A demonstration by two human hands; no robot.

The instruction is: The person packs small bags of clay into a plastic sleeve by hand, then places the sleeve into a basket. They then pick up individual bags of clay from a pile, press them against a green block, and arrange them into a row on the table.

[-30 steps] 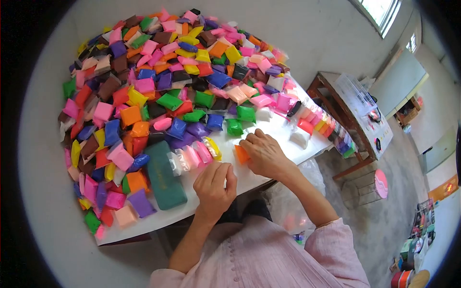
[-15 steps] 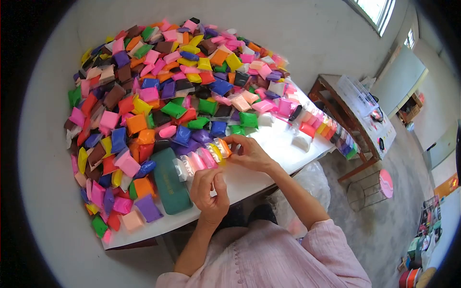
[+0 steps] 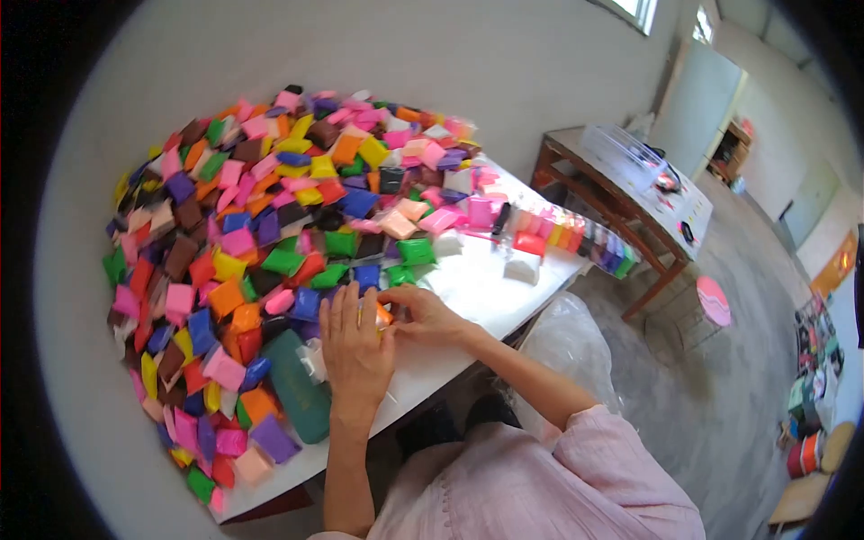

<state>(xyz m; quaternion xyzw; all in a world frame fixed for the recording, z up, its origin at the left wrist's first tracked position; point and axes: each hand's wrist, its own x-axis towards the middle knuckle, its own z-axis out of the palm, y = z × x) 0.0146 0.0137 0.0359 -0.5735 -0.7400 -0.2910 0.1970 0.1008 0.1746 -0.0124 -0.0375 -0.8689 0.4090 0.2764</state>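
My left hand (image 3: 355,355) lies over a short row of small clay-like packets, fingers stretched out, covering most of them. A white-clear packet (image 3: 313,360) shows at its left side. At the row's other end, my right hand (image 3: 425,315) has thumb and fingers closed about an orange packet (image 3: 384,317), partly hidden. Left of the row is a dark green case (image 3: 301,389), lying flat. A big heap of soft colored packets (image 3: 238,243) spreads behind and left of my hands on the white table (image 3: 454,346).
Toward the table's right end run another row of colored packets (image 3: 576,236) and a white packet (image 3: 522,265). A clear plastic bag (image 3: 567,346) hangs beside the table edge. Farther right stand a wooden desk (image 3: 661,229) and a pink-topped wire stool (image 3: 713,301).
My left hand has moved from the row's near side to lie flat over it. My right hand stays at the orange end. The view has shifted, so the scene sits lower and farther left.
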